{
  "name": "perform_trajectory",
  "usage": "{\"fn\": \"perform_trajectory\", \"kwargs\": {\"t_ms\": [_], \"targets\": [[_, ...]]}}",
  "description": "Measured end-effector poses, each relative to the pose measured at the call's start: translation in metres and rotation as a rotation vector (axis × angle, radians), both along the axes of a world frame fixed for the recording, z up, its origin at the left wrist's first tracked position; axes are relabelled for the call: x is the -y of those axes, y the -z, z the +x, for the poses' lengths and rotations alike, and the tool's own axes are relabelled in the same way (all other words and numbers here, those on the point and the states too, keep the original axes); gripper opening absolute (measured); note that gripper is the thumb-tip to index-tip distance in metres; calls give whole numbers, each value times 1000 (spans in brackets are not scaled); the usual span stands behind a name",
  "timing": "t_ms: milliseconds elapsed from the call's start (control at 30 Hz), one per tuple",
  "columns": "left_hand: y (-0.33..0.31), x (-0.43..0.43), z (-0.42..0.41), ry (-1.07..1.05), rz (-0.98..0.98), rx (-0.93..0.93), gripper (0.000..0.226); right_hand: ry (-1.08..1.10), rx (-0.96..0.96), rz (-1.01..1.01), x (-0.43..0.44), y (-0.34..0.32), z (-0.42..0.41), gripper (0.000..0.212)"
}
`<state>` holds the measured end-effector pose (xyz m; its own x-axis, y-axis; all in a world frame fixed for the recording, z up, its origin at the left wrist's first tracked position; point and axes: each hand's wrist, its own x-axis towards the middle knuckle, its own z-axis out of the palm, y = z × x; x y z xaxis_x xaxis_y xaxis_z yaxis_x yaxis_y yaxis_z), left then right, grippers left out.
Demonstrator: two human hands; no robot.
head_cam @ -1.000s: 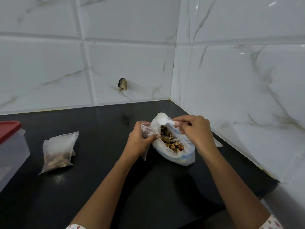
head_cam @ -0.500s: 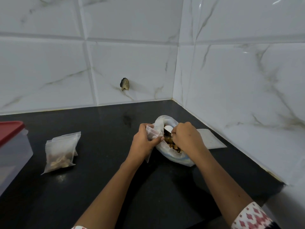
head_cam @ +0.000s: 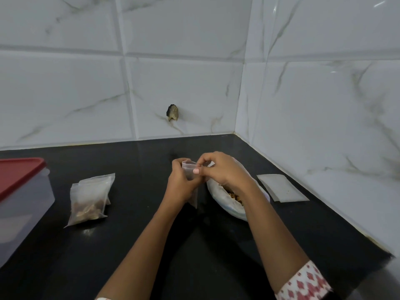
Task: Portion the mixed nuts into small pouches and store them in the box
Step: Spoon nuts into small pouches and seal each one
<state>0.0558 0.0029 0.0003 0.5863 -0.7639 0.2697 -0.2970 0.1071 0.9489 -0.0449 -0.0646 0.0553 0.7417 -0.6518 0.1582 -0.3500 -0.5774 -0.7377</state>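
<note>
Since half a second ago the right hand [head_cam: 223, 172] has come up out of the bag of mixed nuts [head_cam: 216, 191] and moved left to the small pouch [head_cam: 188, 169]. The scoop it carried then no longer shows.

Both hands now meet at the pouch's mouth, held above the bench [head_cam: 129, 245] near its middle. The left hand [head_cam: 180, 185] wraps round the pouch from the left, its fingers curled about it. The right hand's fingers [head_cam: 207, 161] and thumb pinch the top strip from the right. The pouch hangs upright, its lower end showing below the left hand. How much is in it I cannot tell.

The bag of mixed nuts lies open on the bench just right of the hands, partly under the right wrist, with brown nuts showing at its mouth.

Well to the left lies a filled pouch [head_cam: 89, 200] with nuts settled at its near end. Further left, at the frame's edge, stands the box [head_cam: 26, 204], clear-walled with its red lid [head_cam: 17, 174] on.

Flat empty pouches [head_cam: 281, 187] lie at the right, close to the wall [head_cam: 324, 126].
</note>
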Motion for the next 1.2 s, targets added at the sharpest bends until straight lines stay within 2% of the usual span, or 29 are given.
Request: {"fn": "perform_trajectory", "kwargs": {"t_ms": [100,200,333,467,767,1000,1200], "targets": [[0,-4,9,3,14,-39,54,51,96,122,4,8,19,7],[0,-6,19,-23,-23,-119,50,107,134,52,8,18,29,14],[1,-5,27,-44,-85,-295,36,181,267,57,16,24,23,19],[2,-5,24,-54,-71,-286,18,224,346,101,19,29,22,24],[3,-4,27,-93,-71,-309,16,163,397,221,22,33,24,36],[2,-4,25,-86,-55,-287,12,155,372,268,24,34,25,34],[2,-6,26,-98,-59,-290,14,28,354,315,19,30,21,31]]}}
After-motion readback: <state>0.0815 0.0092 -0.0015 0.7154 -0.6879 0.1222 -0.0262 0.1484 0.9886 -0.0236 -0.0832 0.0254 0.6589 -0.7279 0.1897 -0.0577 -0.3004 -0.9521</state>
